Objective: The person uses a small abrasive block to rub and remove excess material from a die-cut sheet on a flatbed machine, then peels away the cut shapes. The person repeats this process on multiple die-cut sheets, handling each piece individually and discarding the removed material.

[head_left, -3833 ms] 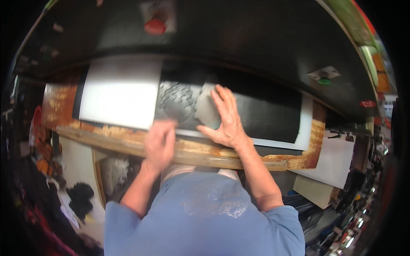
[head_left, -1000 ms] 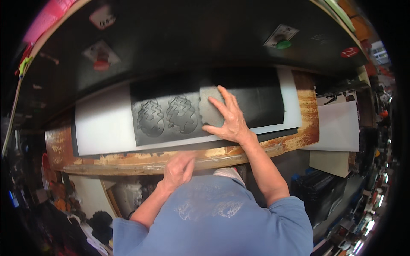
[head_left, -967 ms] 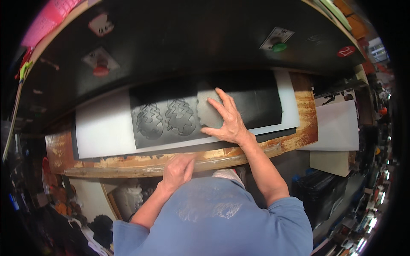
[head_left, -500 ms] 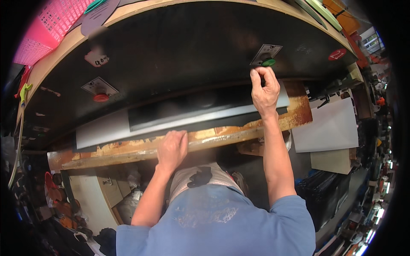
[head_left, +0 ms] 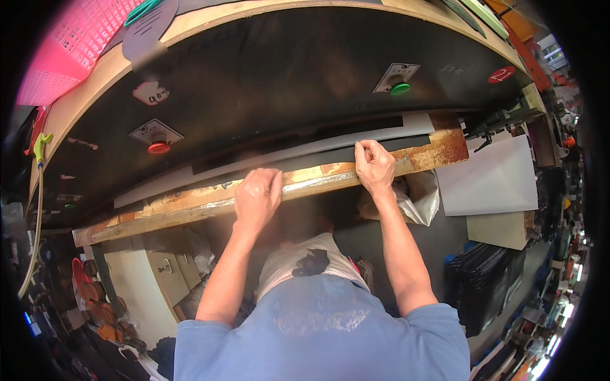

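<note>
Right hand [head_left: 375, 166] pinches the thin black sheet [head_left: 318, 159] at frame centre; left hand [head_left: 257, 193] curls over the counter [head_left: 190, 206] edge. The sheet looks light and floppy; best gripped along its near edge.

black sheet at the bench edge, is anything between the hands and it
Nothing visible is. The right hand is closed on the near edge of the black sheet, which lies on a white sheet. The left hand rests on the wooden bench edge just in front of it, nothing lying between.
</note>
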A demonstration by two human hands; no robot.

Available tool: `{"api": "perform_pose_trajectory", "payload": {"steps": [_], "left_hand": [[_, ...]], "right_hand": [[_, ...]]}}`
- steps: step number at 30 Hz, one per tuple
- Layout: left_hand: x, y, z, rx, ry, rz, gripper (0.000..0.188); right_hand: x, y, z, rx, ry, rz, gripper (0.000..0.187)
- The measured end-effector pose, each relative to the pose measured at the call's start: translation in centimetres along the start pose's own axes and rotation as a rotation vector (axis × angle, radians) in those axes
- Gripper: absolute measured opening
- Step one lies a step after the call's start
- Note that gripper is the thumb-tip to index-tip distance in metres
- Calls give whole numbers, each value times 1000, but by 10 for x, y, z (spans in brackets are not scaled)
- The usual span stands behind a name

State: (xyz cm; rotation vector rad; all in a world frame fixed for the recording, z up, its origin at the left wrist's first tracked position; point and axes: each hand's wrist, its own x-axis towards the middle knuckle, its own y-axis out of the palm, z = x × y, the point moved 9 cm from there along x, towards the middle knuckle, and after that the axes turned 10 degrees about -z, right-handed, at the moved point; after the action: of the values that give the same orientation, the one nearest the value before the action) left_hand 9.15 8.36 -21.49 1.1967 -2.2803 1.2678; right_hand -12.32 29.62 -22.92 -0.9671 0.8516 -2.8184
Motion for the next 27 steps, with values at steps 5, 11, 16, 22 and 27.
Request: {"api": "perform_pose_trajectory", "payload": {"steps": [5, 11, 16, 22, 27], "left_hand": [[-3, 1, 1, 45, -26, 8, 11], [-15, 2, 1, 46, -39, -19, 9], [-36, 3, -5, 10, -110, 74, 10], [-18, 2, -9, -59, -163, 83, 16], [8, 26, 5, 187, 38, -19, 33]], "right_hand": [[-3, 2, 0, 25, -15, 48, 12], [-5, 1, -6, 99, 35, 131, 10], [-12, -9, 8, 254, 53, 89, 15], [-28, 75, 72, 126, -284, 468, 90], [-37, 74, 87, 182, -389, 378, 89]]}}
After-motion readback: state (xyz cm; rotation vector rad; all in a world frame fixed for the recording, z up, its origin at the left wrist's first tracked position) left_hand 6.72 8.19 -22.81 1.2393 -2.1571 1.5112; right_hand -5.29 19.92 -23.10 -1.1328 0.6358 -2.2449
